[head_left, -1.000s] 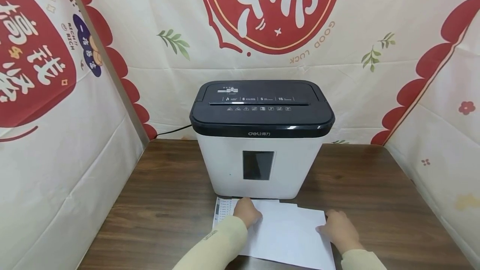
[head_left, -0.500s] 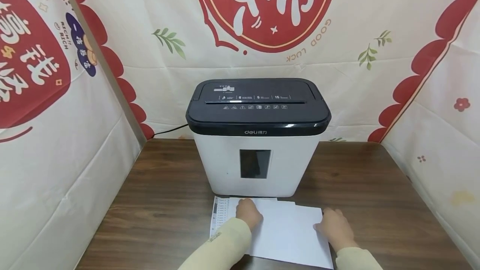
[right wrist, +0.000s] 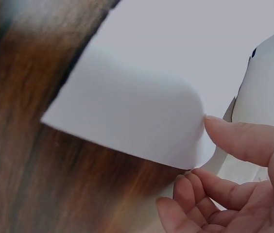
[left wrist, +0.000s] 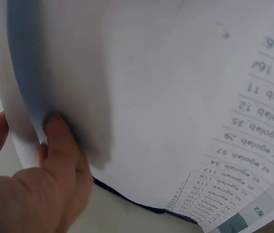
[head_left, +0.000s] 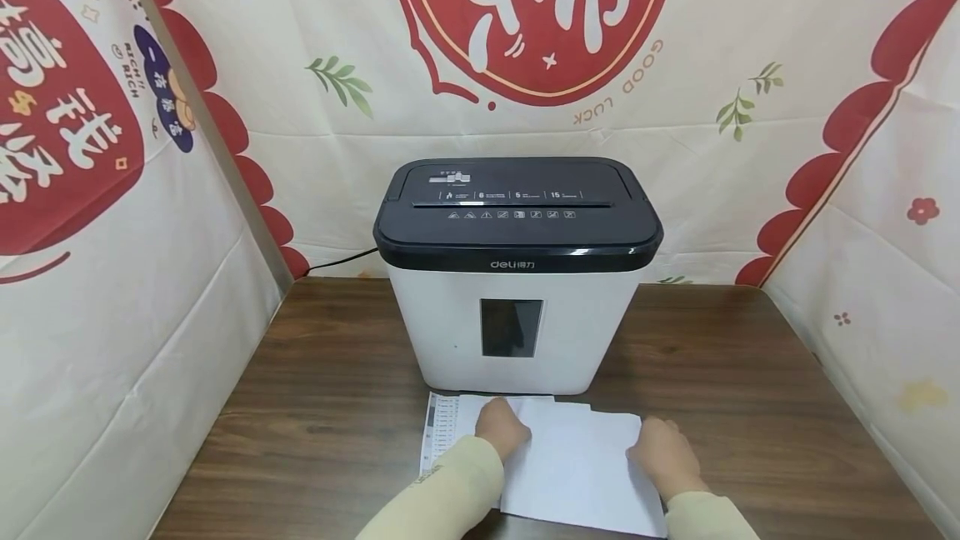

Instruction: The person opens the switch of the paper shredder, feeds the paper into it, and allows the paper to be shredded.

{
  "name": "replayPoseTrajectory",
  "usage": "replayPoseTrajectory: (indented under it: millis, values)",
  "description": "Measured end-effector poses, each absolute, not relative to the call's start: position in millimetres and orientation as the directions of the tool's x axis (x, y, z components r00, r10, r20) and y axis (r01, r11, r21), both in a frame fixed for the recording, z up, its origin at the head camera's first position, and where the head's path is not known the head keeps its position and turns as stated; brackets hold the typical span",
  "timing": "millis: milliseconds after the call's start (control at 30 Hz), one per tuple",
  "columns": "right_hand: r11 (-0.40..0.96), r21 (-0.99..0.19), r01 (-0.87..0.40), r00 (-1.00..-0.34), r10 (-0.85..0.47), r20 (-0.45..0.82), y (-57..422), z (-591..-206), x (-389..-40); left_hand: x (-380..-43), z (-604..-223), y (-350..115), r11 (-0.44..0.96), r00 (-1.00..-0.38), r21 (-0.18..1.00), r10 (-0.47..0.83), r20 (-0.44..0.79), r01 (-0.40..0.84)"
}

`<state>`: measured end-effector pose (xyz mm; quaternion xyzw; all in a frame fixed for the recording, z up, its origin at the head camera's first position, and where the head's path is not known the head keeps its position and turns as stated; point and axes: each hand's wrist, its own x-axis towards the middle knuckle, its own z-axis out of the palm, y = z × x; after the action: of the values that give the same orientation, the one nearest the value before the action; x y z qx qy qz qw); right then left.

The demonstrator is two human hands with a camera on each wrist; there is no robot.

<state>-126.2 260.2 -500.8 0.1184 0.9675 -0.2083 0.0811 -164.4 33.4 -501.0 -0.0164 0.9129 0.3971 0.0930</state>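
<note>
Several white paper sheets lie overlapping on the table in front of the shredder (head_left: 517,332). My left hand (head_left: 501,427) pinches the left edge of the top blank sheet (head_left: 570,457); in the left wrist view that edge bends up between thumb and fingers (left wrist: 61,141). Beneath it, a sheet with printed rows (head_left: 441,432) shows at the left. My right hand (head_left: 666,452) grips the right side of the blank sheet near its far corner. In the right wrist view, the thumb (right wrist: 244,141) is on top and the fingers are at the edge, with the paper curving there.
The shredder has a black lid (head_left: 517,232) with a feed slot and a dark window in its white body. A black cord (head_left: 341,260) runs out to the left. Printed cloth (head_left: 300,190) surrounds the brown wooden table (head_left: 315,407) at the back and sides.
The left hand has shifted slightly right and the right hand slightly left, bringing them a little closer together. The sheet's right edge moves in slightly. The head view has shifted a little.
</note>
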Motion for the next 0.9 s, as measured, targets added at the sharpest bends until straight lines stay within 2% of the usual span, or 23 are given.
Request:
replayPoseTrajectory:
  millis: [233,700,900]
  values:
    - [0.861,-0.427,0.276,-0.957,0.202,-0.209,265,-504,-127,-166,-505,32,0.638,-0.98,0.76,0.044,-0.195,-0.123]
    - [0.862,-0.422,0.279,-0.956,0.208,-0.206,265,-505,-126,-171,-508,25,0.566,-0.978,0.808,0.018,-0.208,-0.162]
    - [0.857,-0.432,0.28,-0.956,0.21,-0.204,267,-506,-126,-170,-506,21,0.551,-0.984,0.827,0.059,-0.17,-0.109]
